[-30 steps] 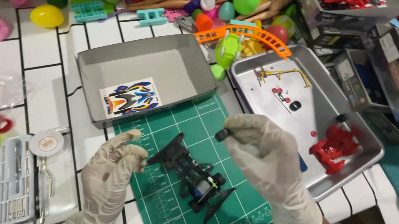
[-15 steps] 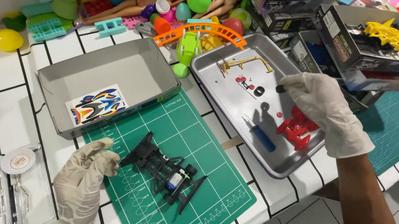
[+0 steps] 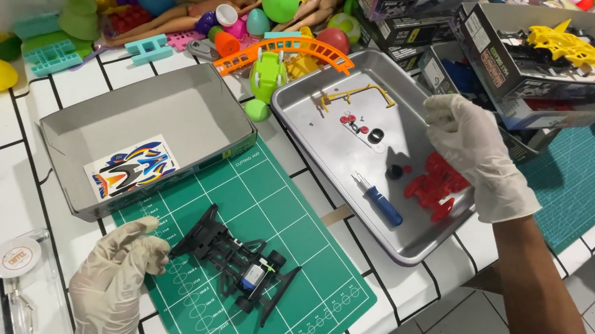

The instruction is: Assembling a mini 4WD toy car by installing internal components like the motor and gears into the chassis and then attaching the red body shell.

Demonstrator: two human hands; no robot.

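One black toy car chassis (image 3: 237, 263), skeletal and bodiless, lies on the green cutting mat (image 3: 314, 270); the left hand (image 3: 114, 285), loosely curled, touches it. The right hand (image 3: 473, 157) hovers half-open above one metal tray (image 3: 324, 89).

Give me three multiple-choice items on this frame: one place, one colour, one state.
1. Where does the blue-handled screwdriver lie?
A. in the silver metal tray
B. on the green cutting mat
C. in the grey cardboard box

2. What colour is the toy car chassis on the mat?
A. red
B. black
C. yellow

3. What is the gloved right hand doing?
A. resting on the mat
B. gripping the screwdriver
C. held over the tray

Key: 1 A, it lies on the tray floor; 2 B, the frame is black; 3 C, the hand is above the tray.
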